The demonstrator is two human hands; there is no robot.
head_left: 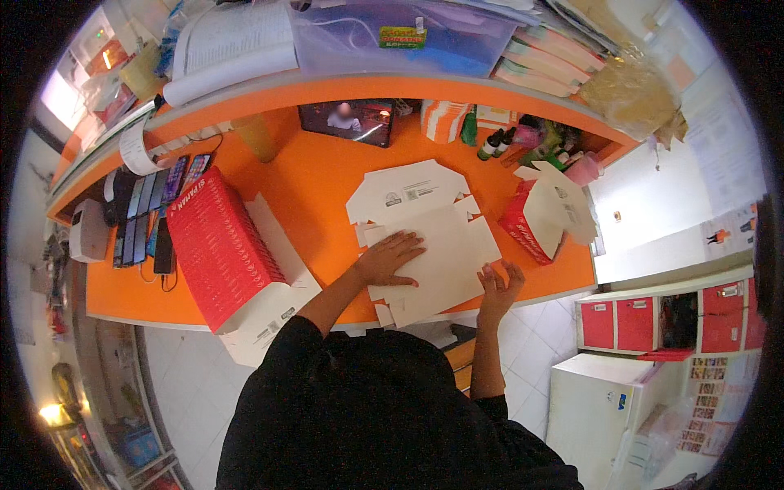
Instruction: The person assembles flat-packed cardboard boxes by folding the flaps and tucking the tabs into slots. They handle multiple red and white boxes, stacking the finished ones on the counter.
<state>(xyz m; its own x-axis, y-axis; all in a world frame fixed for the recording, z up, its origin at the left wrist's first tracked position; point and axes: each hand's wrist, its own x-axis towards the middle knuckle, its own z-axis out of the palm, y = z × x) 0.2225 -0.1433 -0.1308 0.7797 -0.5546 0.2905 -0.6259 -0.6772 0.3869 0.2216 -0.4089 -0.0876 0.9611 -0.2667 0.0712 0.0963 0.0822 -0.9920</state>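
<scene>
A flat, unfolded cardboard box blank (445, 273) lies with its white side up on the orange desk in front of me. My left hand (390, 260) rests flat on its middle, fingers spread. At the blank's right edge is my right hand (500, 286), its fingers loosely bent and apart, with nothing visible held in them. Left of the blank lies a stack of red box blanks (219, 245), with white flaps sticking out beside it. A partly folded red and white box (545, 211) stands at the right, its flaps up.
A tablet (347, 121) leans at the back under the orange shelf (327, 82). Several phones (151, 200) lie at the far left beside a white device (88, 230). Small dark bottles (496, 144) stand back right. A purple plastic bin (392, 41) sits above the shelf.
</scene>
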